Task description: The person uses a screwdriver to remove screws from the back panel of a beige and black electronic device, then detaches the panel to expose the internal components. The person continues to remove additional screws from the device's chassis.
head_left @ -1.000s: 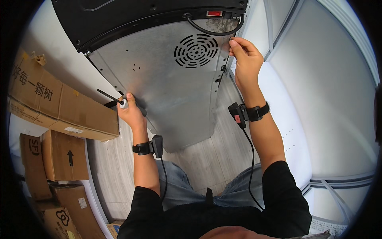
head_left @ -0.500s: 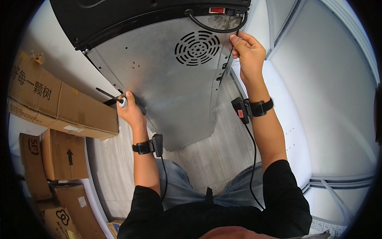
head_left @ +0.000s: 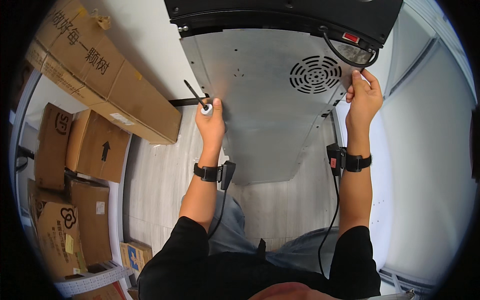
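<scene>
A tall grey metal panel [head_left: 265, 120] with a round slotted vent [head_left: 316, 75] hangs below the black top housing [head_left: 240, 17] of an appliance. My left hand [head_left: 211, 127] is closed round a screwdriver [head_left: 195, 94] at the panel's left edge; its dark shaft points up and left, and a white part shows by the thumb. At the upper right edge of the panel, my right hand [head_left: 365, 97] is closed with thumb and fingers pinching the edge, just under a looped black cable [head_left: 345, 56]. The fingertips' exact hold is partly hidden.
Left of the appliance, a long cardboard carton [head_left: 107, 75] leans by the white wall. More cardboard boxes [head_left: 100, 142] stack on a shelf at the left. A red rocker switch [head_left: 351, 37] sits above the cable. A white frosted panel [head_left: 425, 150] borders the right side.
The view has shifted, so the appliance and both hands appear farther right. Both hands keep their places at the panel's edges, and the screwdriver stays in my left hand.
</scene>
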Demonstrator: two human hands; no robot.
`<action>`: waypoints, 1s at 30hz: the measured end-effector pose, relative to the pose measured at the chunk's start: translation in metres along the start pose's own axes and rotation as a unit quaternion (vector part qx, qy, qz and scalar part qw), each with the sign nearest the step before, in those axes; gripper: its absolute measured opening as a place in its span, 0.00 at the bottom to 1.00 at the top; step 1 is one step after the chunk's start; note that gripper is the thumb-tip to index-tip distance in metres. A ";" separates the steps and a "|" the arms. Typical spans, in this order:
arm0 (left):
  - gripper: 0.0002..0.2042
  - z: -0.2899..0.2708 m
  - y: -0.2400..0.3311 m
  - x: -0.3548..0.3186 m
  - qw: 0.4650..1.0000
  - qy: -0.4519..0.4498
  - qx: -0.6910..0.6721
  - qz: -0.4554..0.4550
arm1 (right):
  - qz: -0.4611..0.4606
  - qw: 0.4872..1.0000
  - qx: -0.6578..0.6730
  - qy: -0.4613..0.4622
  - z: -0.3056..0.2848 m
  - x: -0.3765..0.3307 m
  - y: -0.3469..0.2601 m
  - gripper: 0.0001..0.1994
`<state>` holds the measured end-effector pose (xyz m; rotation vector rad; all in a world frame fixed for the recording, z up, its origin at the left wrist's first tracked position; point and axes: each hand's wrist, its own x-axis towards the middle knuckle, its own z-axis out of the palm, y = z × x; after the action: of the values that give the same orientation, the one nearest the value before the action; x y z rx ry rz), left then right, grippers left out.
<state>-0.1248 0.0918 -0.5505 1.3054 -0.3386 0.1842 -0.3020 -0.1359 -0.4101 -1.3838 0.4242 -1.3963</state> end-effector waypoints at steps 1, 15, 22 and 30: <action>0.12 -0.001 0.001 0.001 1.000 -0.009 0.008 0.002 | 0.001 1.000 -0.002 -0.002 0.001 0.000 0.000 0.15; 0.08 -0.003 0.027 -0.026 0.994 0.053 -0.033 0.093 | -0.022 0.999 0.014 -0.030 0.001 -0.007 0.006 0.19; 0.08 0.052 0.047 -0.094 0.945 -0.254 -0.175 -0.110 | 0.172 0.950 -0.095 -0.242 -0.052 -0.062 0.004 0.07; 0.25 0.158 0.060 -0.186 0.781 -0.476 -0.280 -0.294 | 0.212 0.797 -0.330 -0.459 -0.138 -0.086 -0.035 0.29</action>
<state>-0.3399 -0.0347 -0.5250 0.7496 -0.7465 -1.0860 -0.4581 -0.1083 -0.4592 -2.1631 0.5289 -0.0685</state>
